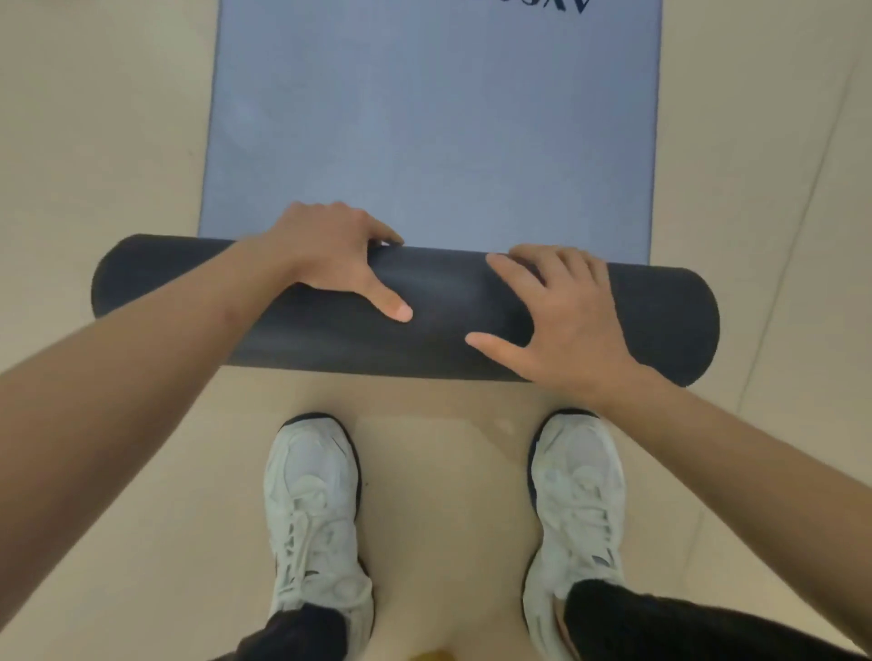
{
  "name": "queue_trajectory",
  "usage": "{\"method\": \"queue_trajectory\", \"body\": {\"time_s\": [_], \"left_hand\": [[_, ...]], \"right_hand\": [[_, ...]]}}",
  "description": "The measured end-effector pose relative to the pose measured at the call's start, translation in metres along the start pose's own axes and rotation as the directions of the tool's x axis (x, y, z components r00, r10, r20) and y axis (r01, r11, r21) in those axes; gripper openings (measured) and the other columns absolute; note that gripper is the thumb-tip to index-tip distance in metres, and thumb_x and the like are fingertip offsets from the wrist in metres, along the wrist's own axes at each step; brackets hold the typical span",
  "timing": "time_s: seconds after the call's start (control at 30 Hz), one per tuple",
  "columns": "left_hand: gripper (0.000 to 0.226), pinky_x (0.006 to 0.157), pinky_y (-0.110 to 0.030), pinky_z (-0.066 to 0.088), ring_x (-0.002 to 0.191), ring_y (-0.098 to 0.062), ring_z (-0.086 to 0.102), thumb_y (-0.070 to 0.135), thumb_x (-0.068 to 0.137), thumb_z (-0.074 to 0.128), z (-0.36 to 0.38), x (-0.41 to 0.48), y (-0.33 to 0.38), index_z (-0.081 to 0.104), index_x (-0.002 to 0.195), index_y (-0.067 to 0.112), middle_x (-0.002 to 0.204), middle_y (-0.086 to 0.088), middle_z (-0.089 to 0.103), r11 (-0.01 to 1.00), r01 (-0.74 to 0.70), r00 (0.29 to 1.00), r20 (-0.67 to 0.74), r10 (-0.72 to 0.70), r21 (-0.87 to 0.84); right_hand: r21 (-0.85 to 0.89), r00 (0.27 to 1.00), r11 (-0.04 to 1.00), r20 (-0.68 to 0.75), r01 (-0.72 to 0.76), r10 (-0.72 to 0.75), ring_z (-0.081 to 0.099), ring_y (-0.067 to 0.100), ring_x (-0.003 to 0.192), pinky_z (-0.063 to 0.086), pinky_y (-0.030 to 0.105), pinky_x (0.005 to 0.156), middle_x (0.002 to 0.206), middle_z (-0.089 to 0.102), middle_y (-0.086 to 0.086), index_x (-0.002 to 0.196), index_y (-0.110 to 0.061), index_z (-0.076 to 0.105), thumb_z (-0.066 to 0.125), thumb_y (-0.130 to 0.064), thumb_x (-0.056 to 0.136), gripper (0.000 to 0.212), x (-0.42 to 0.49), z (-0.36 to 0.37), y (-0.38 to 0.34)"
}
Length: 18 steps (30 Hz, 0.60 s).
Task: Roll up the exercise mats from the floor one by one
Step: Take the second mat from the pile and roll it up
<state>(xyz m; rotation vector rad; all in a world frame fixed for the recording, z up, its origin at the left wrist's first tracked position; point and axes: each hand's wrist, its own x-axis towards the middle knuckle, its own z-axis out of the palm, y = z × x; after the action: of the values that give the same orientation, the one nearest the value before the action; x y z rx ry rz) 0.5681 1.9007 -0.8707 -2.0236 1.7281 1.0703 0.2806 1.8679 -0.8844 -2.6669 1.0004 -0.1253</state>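
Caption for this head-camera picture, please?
Left hand grips and right hand presses the dark roll of a blue mat.

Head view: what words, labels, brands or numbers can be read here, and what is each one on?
Mat: dark print at the frame's top edge, upside down and cut off by the frame; not readable.
Shoes: no text that can be read.
No other writing shows.

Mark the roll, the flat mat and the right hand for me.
roll (453, 306): head view, dark top surface between the two hands.
flat mat (424, 118): head view, middle of the blue unrolled stretch.
right hand (566, 325): head view, back of the hand.
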Motion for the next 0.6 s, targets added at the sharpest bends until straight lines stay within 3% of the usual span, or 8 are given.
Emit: {"method": "queue_trajectory", "body": {"time_s": [0.1, 0.2, 0.3, 0.4, 0.47, 0.53, 0.6], "left_hand": [[0.113, 0.094, -0.044, 0.036, 0.139, -0.022, 0.048, 0.098, 0.046, 0.066, -0.009, 0.005, -0.002, 0.046, 0.146, 0.048, 0.15, 0.014, 0.051, 0.992, 0.102, 0.985, -0.136, -0.111, -0.067], [0.101, 0.089, -0.04, 0.035, 0.137, -0.022, 0.049, 0.095, 0.054, 0.065, -0.01, 0.008, -0.003, 0.051, 0.142, 0.046, 0.148, 0.015, 0.053, 0.98, 0.164, 0.966, -0.181, -0.182, -0.111], [0.086, 0.086, -0.038, 0.037, 0.129, -0.022, 0.056, 0.09, 0.067, 0.063, -0.006, 0.003, 0.002, 0.057, 0.138, 0.04, 0.14, 0.013, 0.06, 0.977, 0.19, 0.93, -0.302, -0.209, -0.092], [0.065, 0.085, -0.04, 0.045, 0.116, -0.027, 0.062, 0.074, 0.085, 0.058, 0.016, -0.016, 0.011, 0.065, 0.13, 0.028, 0.126, 0.003, 0.068, 0.999, 0.053, 0.81, -0.584, -0.048, -0.009], [0.065, 0.092, -0.043, 0.046, 0.116, -0.028, 0.062, 0.068, 0.086, 0.061, 0.038, -0.03, 0.013, 0.066, 0.13, 0.021, 0.127, -0.002, 0.068, 0.995, -0.066, 0.705, -0.702, 0.097, 0.072], [0.071, 0.102, -0.047, 0.042, 0.128, -0.03, 0.057, 0.067, 0.083, 0.064, 0.056, -0.038, 0.009, 0.064, 0.134, 0.017, 0.137, -0.006, 0.064, 0.981, -0.089, 0.649, -0.737, 0.189, 0.172], [0.084, 0.11, -0.051, 0.037, 0.139, -0.035, 0.048, 0.07, 0.08, 0.064, 0.066, -0.04, 0.004, 0.057, 0.143, 0.015, 0.148, -0.011, 0.055, 0.971, -0.061, 0.657, -0.723, 0.213, 0.23]], "right_hand": [[-0.069, 1.0, 0.997, 0.018, 0.023, -0.021, 0.039, 0.043, 0.141, 0.024, 0.064, 0.116, 0.152, 0.048, 0.018, 0.149, -0.02, 0.05, 0.062, -0.079, 0.075, 0.095, -0.017, 0.017, -0.022], [-0.217, 0.991, 0.976, 0.135, 0.015, 0.014, 0.019, 0.049, 0.15, 0.011, 0.07, 0.118, 0.164, 0.026, 0.021, 0.159, -0.022, 0.029, 0.055, -0.087, 0.07, 0.113, -0.015, 0.028, -0.024], [-0.29, 0.986, 0.956, 0.169, 0.034, 0.016, 0.019, 0.05, 0.15, 0.01, 0.071, 0.118, 0.165, 0.022, 0.023, 0.161, -0.023, 0.02, 0.05, -0.091, 0.07, 0.117, -0.001, 0.032, -0.016], [-0.283, 0.988, 0.959, 0.155, 0.02, 0.025, 0.027, 0.047, 0.148, 0.015, 0.069, 0.118, 0.162, 0.031, 0.021, 0.16, -0.024, 0.025, 0.045, -0.093, 0.071, 0.114, 0.023, 0.029, -0.004], [-0.281, 0.984, 0.96, 0.176, 0.017, 0.034, 0.029, 0.044, 0.147, 0.017, 0.065, 0.119, 0.161, 0.033, 0.018, 0.16, -0.026, 0.024, 0.037, -0.097, 0.071, 0.114, 0.038, 0.024, 0.002], [-0.27, 0.98, 0.963, 0.196, 0.017, 0.038, 0.032, 0.04, 0.144, 0.02, 0.061, 0.119, 0.159, 0.035, 0.014, 0.159, -0.027, 0.024, 0.031, -0.099, 0.07, 0.115, 0.052, 0.018, 0.007], [-0.233, 0.975, 0.972, 0.222, 0.02, 0.033, 0.037, 0.036, 0.139, 0.023, 0.056, 0.118, 0.155, 0.039, 0.01, 0.157, -0.029, 0.025, 0.029, -0.101, 0.068, 0.115, 0.067, 0.009, 0.013]]}}
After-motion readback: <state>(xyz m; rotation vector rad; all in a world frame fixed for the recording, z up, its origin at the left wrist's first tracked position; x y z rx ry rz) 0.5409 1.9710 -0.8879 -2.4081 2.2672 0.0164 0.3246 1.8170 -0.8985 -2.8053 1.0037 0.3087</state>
